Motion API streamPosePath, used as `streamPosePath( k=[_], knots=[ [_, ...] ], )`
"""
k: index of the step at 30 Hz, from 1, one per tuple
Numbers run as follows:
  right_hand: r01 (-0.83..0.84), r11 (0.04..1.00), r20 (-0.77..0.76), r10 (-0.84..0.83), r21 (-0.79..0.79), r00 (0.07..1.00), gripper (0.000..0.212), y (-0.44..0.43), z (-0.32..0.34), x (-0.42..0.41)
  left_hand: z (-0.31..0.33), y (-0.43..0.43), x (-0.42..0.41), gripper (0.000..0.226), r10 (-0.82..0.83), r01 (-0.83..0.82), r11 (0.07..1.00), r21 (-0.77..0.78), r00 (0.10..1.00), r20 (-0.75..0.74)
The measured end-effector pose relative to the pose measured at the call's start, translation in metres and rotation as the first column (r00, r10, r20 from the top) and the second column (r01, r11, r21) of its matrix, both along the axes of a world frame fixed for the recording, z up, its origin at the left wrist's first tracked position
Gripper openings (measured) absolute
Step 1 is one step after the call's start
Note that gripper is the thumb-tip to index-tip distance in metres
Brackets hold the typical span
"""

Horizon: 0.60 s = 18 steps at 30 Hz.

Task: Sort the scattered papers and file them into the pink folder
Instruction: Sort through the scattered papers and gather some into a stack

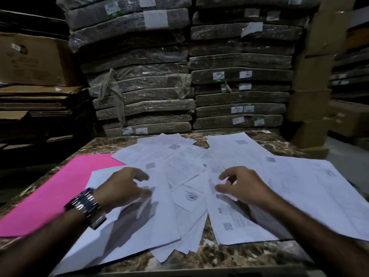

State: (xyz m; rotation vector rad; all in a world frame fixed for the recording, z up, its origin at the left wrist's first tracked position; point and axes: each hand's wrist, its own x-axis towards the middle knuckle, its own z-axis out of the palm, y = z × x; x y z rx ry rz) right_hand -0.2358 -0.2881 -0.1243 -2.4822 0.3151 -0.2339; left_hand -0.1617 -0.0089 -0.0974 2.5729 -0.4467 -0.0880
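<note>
Several white printed papers (187,170) lie scattered and overlapping across a brown marble table (229,256). A pink folder (60,188) lies flat at the left, partly under a large sheet (111,236). My left hand (121,186), with a metal watch on the wrist, hovers over the large sheet with fingers loosely curled and holds nothing. My right hand (241,184) hovers over the papers right of centre, fingers loosely bent, with nothing in its grip.
Tall stacks of plastic-wrapped bundles (143,80) stand right behind the table's far edge. Flattened cardboard (36,100) is piled at the left and cardboard boxes (311,96) at the right. The near table edge runs along the bottom of the view.
</note>
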Motion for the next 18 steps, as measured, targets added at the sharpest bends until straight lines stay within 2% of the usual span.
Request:
streamPosePath(
  k=[7, 12, 14, 16, 18],
  knots=[
    [0.287, 0.955, -0.011, -0.288, -0.071, 0.957, 0.038, -0.1, -0.003, -0.058, -0.006, -0.144, -0.022, 0.048, -0.35, 0.343, 0.935, -0.095, 0.934, -0.073],
    [0.55, 0.812, -0.062, -0.57, -0.197, 0.819, 0.05, -0.158, -0.01, -0.104, -0.018, -0.223, -0.046, 0.036, -0.455, 0.455, 0.89, -0.01, 0.889, -0.057],
    [0.589, 0.756, -0.129, -0.64, -0.286, 0.758, 0.056, -0.169, -0.013, -0.118, -0.023, -0.244, -0.055, 0.049, -0.466, 0.466, 0.881, 0.075, 0.885, -0.025],
    [0.597, 0.745, -0.196, -0.66, -0.298, 0.726, 0.051, -0.172, -0.011, -0.127, -0.028, -0.259, -0.061, 0.058, -0.474, 0.472, 0.87, 0.145, 0.88, -0.022],
    [0.577, 0.76, -0.228, -0.644, -0.299, 0.73, 0.047, -0.172, -0.007, -0.13, -0.033, -0.271, -0.066, 0.055, -0.485, 0.482, 0.858, 0.176, 0.874, -0.026]
  ],
)
